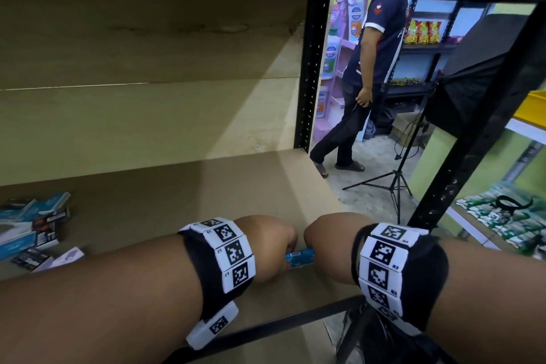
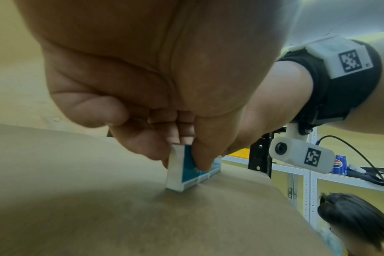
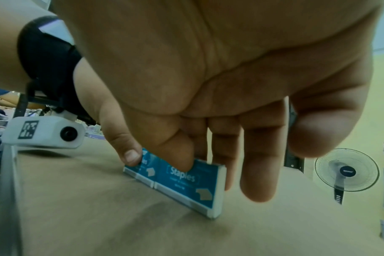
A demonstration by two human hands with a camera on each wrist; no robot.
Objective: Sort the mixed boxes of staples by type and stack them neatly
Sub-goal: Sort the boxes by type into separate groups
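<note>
Blue staple boxes (image 3: 182,181): two, standing on edge end to end on the cardboard shelf (image 1: 206,186), lower centre of head view, betw. your hands. Your left hand (image 2: 143,86) pinches the left box, thumb on the blue face, fingers curled behind. Your right hand (image 3: 219,86) grips the right box, thumb on the "Staples" face, fingers down the back. Mixed boxes (image 1: 32,230), blue and black, lie in a loose heap at lower left, well apart. Bystander (image 1: 363,83) w/ dark clothes stands upper right; tripod (image 1: 393,183) just beside, right of shelf.
</note>
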